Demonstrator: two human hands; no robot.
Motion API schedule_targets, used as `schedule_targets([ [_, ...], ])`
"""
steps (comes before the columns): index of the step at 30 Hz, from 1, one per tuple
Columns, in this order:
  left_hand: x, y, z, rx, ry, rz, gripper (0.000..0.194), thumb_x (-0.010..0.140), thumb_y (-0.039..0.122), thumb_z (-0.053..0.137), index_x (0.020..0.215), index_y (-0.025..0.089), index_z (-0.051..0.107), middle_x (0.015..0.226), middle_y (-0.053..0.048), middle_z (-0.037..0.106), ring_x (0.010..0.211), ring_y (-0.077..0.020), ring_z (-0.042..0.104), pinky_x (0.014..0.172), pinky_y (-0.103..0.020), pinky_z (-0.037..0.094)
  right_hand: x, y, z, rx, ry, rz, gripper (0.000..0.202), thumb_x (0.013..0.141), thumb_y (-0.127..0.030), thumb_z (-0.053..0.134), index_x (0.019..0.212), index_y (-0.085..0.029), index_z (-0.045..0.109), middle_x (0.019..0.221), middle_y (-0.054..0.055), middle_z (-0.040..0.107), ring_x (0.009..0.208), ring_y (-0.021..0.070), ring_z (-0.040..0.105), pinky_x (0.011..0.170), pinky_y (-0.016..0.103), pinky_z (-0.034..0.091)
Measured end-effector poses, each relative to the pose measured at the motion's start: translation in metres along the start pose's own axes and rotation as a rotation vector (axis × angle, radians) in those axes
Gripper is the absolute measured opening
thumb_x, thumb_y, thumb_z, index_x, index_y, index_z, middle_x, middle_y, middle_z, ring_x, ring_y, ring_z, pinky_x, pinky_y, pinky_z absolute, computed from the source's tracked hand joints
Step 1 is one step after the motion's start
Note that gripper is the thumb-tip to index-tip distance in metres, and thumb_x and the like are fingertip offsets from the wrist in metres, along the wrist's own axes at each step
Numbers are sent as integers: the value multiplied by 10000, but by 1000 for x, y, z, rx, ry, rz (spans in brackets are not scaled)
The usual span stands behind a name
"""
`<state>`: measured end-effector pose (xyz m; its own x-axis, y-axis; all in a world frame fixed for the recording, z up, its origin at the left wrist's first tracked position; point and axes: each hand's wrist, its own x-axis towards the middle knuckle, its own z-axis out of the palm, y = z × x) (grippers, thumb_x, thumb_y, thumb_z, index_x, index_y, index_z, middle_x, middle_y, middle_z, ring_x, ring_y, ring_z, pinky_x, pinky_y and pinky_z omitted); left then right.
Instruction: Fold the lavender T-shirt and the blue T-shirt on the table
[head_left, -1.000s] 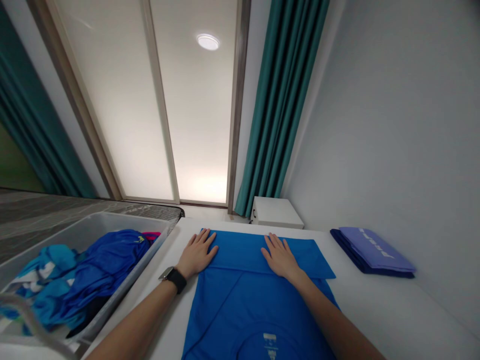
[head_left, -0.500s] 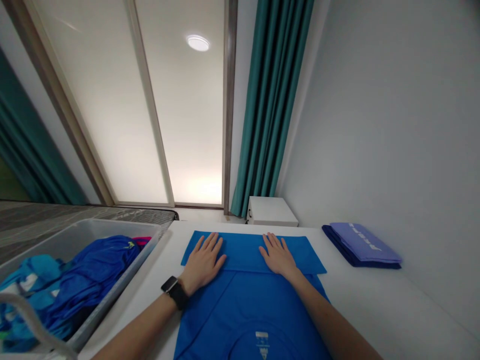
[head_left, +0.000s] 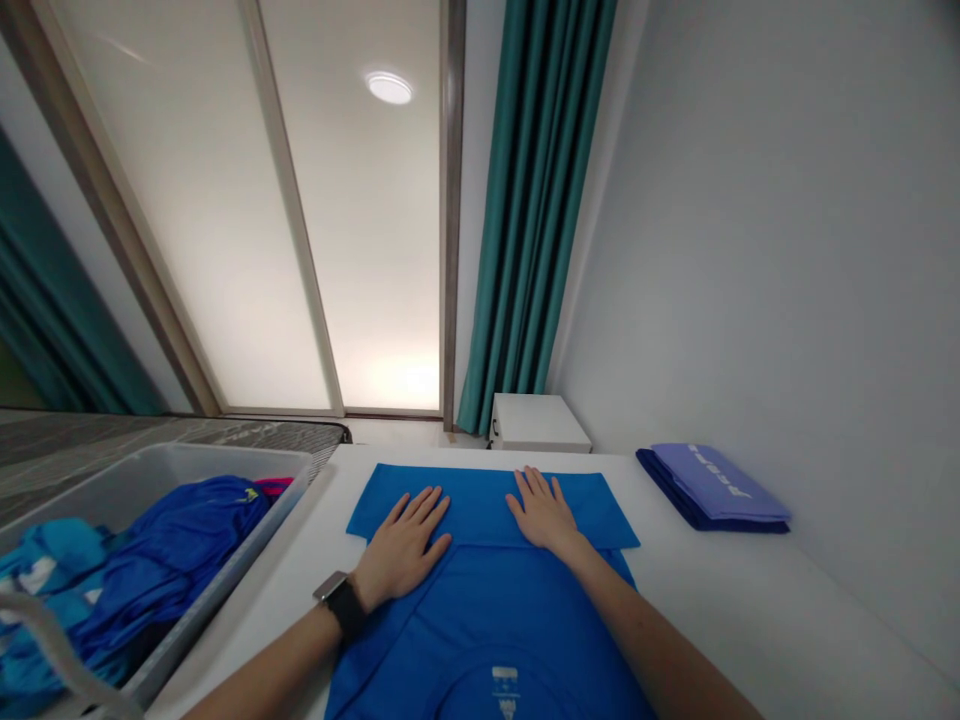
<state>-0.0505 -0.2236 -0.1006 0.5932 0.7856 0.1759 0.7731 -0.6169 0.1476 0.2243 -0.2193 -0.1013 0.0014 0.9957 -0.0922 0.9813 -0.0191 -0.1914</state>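
A blue T-shirt (head_left: 510, 610) lies spread on the white table, its collar with a printed white label toward me. The far end is folded over into a flat band across the shirt. My left hand (head_left: 403, 545), with a dark watch on its wrist, rests palm down on the left part of that band and just below it, fingers spread. On the band's right part my right hand (head_left: 544, 512) also lies flat, fingers apart. Neither hand grips the cloth.
To the left stands a grey plastic bin (head_left: 289, 497) holding crumpled blue clothes (head_left: 176, 545). Folded purple and navy garments (head_left: 716, 485) are stacked on the table (head_left: 750, 620) at right, near the wall. A small white cabinet (head_left: 538, 422) stands beyond the far edge.
My left hand has slid slightly toward me on the shirt, while the right stays flat on the folded band. The whole view has shifted a little.
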Motion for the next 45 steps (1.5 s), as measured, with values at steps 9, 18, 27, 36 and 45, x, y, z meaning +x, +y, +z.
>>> schedule_targets([
  [9, 26, 30, -3, -52, 2, 40, 556, 965, 526, 368, 1461, 278, 402, 1531, -65, 368, 1430, -240, 299, 1176, -474, 203, -10, 33, -15, -1, 36, 38, 676, 963, -487, 180, 1533, -124, 203, 1590, 99, 210, 1470, 233, 129, 1177, 471, 37],
  [18, 97, 105, 9, -84, -53, 260, 543, 943, 453, 433, 1445, 246, 417, 1526, -94, 383, 1414, -274, 323, 1151, -490, 247, -27, 96, -18, -2, 222, 152, 612, 923, -340, 299, 1494, -119, 315, 1518, 129, 368, 1407, 262, 288, 1161, 444, 122],
  [27, 137, 180, 12, -145, 37, 413, 324, 917, 302, 494, 1224, 232, 571, 1185, -92, 593, 1120, -258, 517, 947, -406, 424, -32, 149, -14, 509, 552, 239, 572, 886, -297, 236, 1368, -121, 491, 1242, 157, 591, 1194, 260, 498, 1057, 408, 342],
  [36, 150, 243, 33, -85, 34, 425, 236, 914, 386, 522, 1020, 210, 638, 1047, -88, 615, 1050, -263, 523, 874, -402, 437, -37, 163, -5, 1170, 813, 355, 474, 766, -429, 441, 1110, -153, 612, 1030, 112, 650, 925, 231, 623, 878, 375, 480],
  [45, 154, 247, 39, -108, -13, 362, 162, 862, 339, 598, 926, 192, 621, 1000, -87, 645, 996, -256, 568, 804, -354, 464, -37, 166, -6, 1322, 878, 394, 412, 718, -412, 486, 1037, -184, 612, 926, 72, 658, 835, 193, 643, 763, 323, 510],
])
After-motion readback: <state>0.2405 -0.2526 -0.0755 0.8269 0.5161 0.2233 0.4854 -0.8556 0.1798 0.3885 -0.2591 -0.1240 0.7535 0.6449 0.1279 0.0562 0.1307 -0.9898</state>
